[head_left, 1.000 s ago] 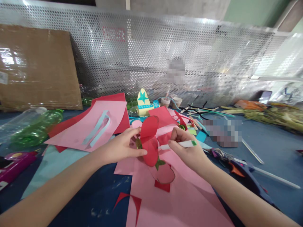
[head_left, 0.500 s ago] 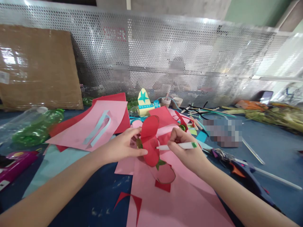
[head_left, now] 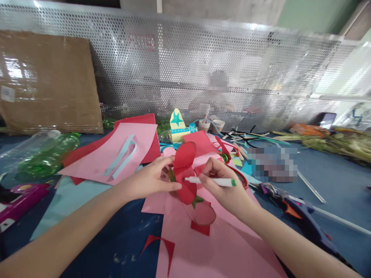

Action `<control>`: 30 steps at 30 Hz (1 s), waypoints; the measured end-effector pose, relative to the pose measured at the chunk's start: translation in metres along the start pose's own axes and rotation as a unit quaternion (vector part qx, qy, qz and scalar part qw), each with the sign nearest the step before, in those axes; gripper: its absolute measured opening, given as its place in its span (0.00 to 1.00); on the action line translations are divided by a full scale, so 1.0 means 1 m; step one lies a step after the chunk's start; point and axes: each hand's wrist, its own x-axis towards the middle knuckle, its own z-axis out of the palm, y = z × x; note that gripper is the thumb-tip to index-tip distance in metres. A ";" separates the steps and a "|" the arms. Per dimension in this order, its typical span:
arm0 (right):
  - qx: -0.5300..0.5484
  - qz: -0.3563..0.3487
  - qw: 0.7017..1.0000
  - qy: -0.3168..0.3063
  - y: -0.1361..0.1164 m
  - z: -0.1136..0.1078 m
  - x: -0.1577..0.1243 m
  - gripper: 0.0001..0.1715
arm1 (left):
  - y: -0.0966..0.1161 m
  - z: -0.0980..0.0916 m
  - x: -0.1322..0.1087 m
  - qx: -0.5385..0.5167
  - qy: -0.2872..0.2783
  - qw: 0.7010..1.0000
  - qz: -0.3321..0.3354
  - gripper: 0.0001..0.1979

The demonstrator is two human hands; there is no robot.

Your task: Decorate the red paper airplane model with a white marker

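Note:
My left hand (head_left: 158, 175) is closed around the left side of a red paper cutout (head_left: 189, 191) with rounded lobes, whose upper lobe stands raised. Some greenish, shiny plastic shows between the fingers and the paper. My right hand (head_left: 218, 179) pinches a white marker with a green end (head_left: 214, 180), its tip on or just over the middle of the red cutout. Just below lies a rounded pink cutout with a dark outline (head_left: 204, 213), beside a small green leaf-like piece. Pink paper sheets (head_left: 208, 247) lie underneath.
Green and clear plastic bottles (head_left: 48, 158) lie left, near a purple tool (head_left: 23, 199). A dark blue glue gun (head_left: 301, 220) lies right. Behind are a bottle rocket (head_left: 177, 131), paper cups (head_left: 218, 125), cardboard (head_left: 49, 83) and a perforated metal screen (head_left: 185, 61). Red scraps (head_left: 168, 247) lie in front.
The marker and my right hand have shifted slightly left across the red cutout. My left hand keeps its hold in nearly the same place.

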 end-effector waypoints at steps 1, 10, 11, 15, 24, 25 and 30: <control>0.003 -0.003 1.000 -0.003 0.000 0.001 0.000 0.12 | 0.000 0.000 0.000 -0.001 0.000 1.000 0.001 0.27; 0.019 -0.014 1.000 -0.006 -0.002 0.005 0.001 0.14 | 0.000 0.001 0.000 0.008 0.006 1.000 0.006 0.26; 0.029 -0.011 1.000 -0.002 -0.001 0.004 0.002 0.13 | -0.001 0.001 0.000 0.008 0.007 1.000 0.006 0.27; 0.062 -0.003 0.996 0.057 0.000 -0.001 0.003 0.12 | -0.001 0.000 0.000 0.007 0.001 1.000 0.002 0.27; 0.041 -0.002 0.998 0.057 0.003 -0.004 0.004 0.11 | -0.001 0.000 0.000 0.021 0.007 1.000 0.010 0.27; 0.043 -0.001 0.998 0.054 0.003 -0.004 0.004 0.11 | -0.001 0.000 0.000 0.021 0.009 1.000 0.014 0.27; 0.046 -0.005 0.998 0.053 0.006 -0.002 0.005 0.12 | -0.001 0.000 0.001 0.025 0.009 0.999 0.023 0.26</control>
